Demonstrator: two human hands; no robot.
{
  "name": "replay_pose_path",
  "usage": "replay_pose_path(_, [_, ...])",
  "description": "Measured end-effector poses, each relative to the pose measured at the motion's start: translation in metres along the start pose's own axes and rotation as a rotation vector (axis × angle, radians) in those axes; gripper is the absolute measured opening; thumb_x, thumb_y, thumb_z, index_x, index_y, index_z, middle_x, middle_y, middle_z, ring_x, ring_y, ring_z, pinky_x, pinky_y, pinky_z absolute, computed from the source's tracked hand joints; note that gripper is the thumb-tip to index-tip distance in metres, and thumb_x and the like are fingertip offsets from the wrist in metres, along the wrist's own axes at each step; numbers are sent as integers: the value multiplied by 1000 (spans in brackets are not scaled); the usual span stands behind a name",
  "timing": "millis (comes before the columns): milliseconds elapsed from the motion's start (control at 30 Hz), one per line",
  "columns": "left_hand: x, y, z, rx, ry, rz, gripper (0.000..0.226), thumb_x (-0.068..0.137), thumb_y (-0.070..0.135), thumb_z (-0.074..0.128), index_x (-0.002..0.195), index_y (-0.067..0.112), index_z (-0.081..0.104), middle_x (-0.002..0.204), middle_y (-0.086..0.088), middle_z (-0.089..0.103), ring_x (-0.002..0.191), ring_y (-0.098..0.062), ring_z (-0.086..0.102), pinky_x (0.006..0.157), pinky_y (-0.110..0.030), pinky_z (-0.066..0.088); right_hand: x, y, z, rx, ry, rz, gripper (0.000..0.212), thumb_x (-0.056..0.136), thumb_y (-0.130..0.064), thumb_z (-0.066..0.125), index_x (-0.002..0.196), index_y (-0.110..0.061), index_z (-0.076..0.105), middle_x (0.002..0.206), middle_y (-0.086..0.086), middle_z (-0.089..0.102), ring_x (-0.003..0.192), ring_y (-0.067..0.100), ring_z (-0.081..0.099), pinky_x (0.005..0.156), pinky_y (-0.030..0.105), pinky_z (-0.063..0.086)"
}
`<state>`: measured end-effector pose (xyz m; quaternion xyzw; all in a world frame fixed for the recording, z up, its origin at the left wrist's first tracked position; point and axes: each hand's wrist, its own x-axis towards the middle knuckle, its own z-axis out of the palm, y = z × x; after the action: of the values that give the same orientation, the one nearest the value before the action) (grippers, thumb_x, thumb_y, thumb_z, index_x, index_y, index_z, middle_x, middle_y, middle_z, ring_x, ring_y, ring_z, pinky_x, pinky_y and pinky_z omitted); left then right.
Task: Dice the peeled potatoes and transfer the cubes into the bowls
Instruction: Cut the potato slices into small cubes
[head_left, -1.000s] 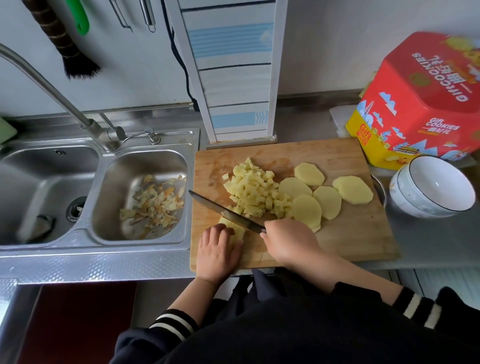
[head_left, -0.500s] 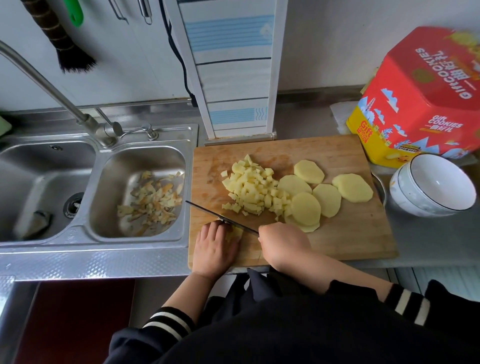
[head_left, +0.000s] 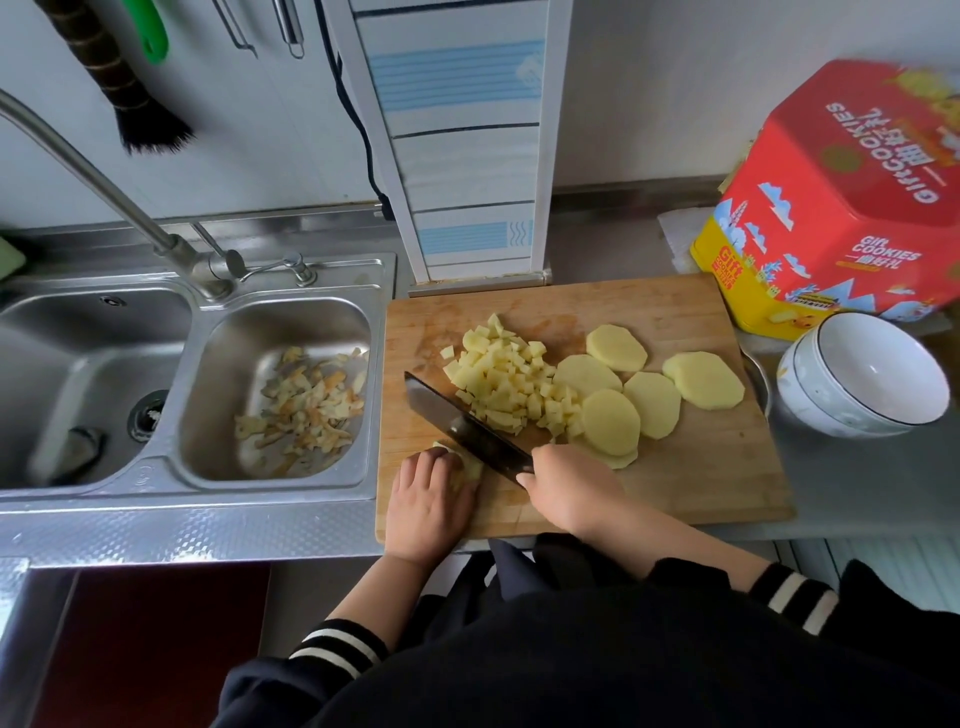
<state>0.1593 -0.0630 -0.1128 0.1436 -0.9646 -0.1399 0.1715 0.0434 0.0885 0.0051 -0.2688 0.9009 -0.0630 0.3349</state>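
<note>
A wooden cutting board lies on the counter. A heap of potato cubes sits at its middle, with several thick potato slices spread to the right. My right hand grips the handle of a dark cleaver, whose blade is tilted so its flat side shows beside the cubes. My left hand holds down a small piece of potato at the board's near left, fingers curled over it. Stacked white bowls stand right of the board.
A double steel sink lies left of the board, its right basin holding potato peels. A tap arches over it. A red and yellow cookie tin stands behind the bowls. A striped board leans on the wall.
The cleaver has lifted and tilted, its blade now showing broad instead of edge-on. Both hands stay at the board's near left edge.
</note>
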Motion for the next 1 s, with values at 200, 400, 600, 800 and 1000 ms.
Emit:
replay_pose_path(200, [-2,2,-4,-1,6,-19,36,89,41,56,95,7,64,100,-12,59,87,-30,52,78,-34,42,-14,4,-3,-55,65,-98,28,104,-33,37,102,-13,57,74,-2,48,77,23,53,64,31,37])
replay_pose_path(400, [-1,2,-4,10,23,18,35,90,39,56,94,6,62,91,-12,56,83,-29,47,74,-33,38,-19,-7,0,-167,26,-153,15,101,-16,40,98,-14,54,97,8,64,83,30,59,61,33,37])
replay_pose_path(600, [-3,0,-4,27,57,53,37,90,38,57,95,2,63,90,-14,57,83,-30,47,74,-34,39,-17,-6,4,-161,-9,-132,16,99,-14,42,101,-13,58,98,8,64,90,31,62,63,32,38])
replay_pose_path(800, [-3,0,-1,14,80,52,36,90,35,57,96,-1,61,91,-17,57,82,-31,47,74,-37,40,-14,-6,5,-156,-38,-116,16,98,-10,43,97,-11,59,93,8,64,87,31,63,63,32,40])
replay_pose_path(1000, [-6,-3,4,-26,64,17,41,91,36,58,101,-4,61,94,-18,58,83,-33,49,75,-38,40,-9,-7,7,-172,-69,-84,18,93,-1,44,86,-12,57,75,4,55,74,28,55,60,32,39])
